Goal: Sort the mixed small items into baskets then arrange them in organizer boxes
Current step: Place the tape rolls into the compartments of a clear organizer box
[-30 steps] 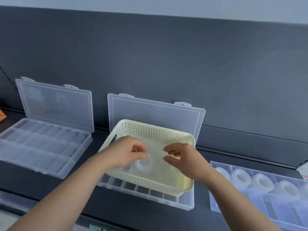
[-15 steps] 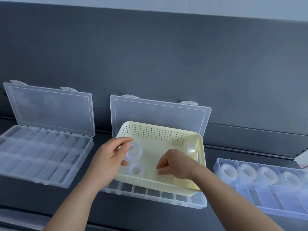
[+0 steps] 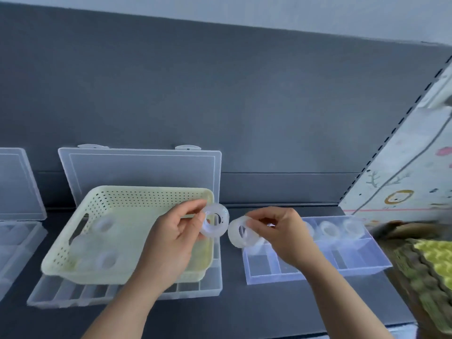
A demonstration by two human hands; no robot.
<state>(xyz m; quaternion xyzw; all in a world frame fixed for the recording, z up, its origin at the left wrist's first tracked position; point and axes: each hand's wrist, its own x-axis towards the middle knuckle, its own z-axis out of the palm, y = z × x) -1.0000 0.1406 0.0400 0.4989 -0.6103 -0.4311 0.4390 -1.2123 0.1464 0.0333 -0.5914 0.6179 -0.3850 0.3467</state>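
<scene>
Head view, near to far. Dark tabletop (image 3: 244,311) along the front edge. The left hand (image 3: 171,241) pinches the first tape roll (image 3: 215,223) between thumb and fingertips, raised over the right end of the cream basket (image 3: 73,272). The right hand (image 3: 286,238) pinches the second tape roll (image 3: 241,232), held above the left end of the right organizer box (image 3: 354,265). The two rolls are just beside each other; contact cannot be judged. The basket rests on the middle organizer box (image 3: 190,288); several loose rolls (image 3: 106,260) lie inside the basket, blurred. Stored rolls (image 3: 327,228) stand in the right box's back row. The middle box's lid (image 3: 141,167) stands open behind the basket. The left organizer box (image 3: 14,241) is cut off at the frame edge. A dark back panel (image 3: 220,94) rises behind everything.
</scene>
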